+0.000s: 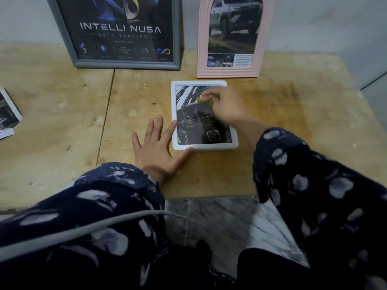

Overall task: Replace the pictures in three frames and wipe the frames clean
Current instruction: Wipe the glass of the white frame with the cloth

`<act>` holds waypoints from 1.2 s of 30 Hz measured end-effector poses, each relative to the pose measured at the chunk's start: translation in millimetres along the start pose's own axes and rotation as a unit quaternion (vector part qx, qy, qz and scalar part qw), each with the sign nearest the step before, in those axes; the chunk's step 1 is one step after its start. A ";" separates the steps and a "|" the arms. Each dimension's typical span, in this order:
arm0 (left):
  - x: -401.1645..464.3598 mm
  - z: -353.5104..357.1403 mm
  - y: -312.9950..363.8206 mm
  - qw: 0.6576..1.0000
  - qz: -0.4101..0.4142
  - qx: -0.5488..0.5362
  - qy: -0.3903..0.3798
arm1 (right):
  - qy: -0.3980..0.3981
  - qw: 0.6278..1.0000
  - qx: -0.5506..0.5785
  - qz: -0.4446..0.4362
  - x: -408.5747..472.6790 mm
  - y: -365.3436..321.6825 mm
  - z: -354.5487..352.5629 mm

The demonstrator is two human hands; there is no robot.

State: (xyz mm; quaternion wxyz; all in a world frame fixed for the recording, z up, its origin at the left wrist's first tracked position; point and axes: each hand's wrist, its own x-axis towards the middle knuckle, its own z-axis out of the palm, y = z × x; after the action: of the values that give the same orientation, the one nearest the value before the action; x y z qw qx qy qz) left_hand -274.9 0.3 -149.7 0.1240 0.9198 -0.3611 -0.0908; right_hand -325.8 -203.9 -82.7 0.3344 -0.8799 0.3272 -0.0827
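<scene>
left hand [156,146] flat, steadying white frame [174,114]; right hand [225,105] pinches something small, blurred. looks like wiping, last frame probably.

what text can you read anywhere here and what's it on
"INTELLI NUSA": large white letters on the poster in the grey frame.
"DATA SERVICE": fainter line under it, partly blurred.
Small print and icon captions below: unreadable.
Text box in the pink arched frame: too small.
White frame: no words.
</scene>
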 end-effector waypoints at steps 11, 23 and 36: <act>1.0 -1.0 0.9 1.000 -0.007 0.004 -0.016 | -0.010 0.985 -0.159 -0.067 33.7 22.1 30.9; -2.7 3.1 4.0 1.000 -0.009 0.005 0.028 | 0.085 0.976 -0.121 -0.160 -57.1 29.2 39.8; -1.3 2.1 1.0 1.000 0.005 0.001 0.021 | -0.067 0.997 0.017 0.044 -18.5 13.1 -25.8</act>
State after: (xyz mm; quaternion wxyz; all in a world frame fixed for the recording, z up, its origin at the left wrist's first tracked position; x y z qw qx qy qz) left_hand -277.0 0.1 -151.3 0.1309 0.9198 -0.3632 -0.0704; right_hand -356.3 -213.3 -70.1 0.3736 -0.8624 0.3412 -0.0140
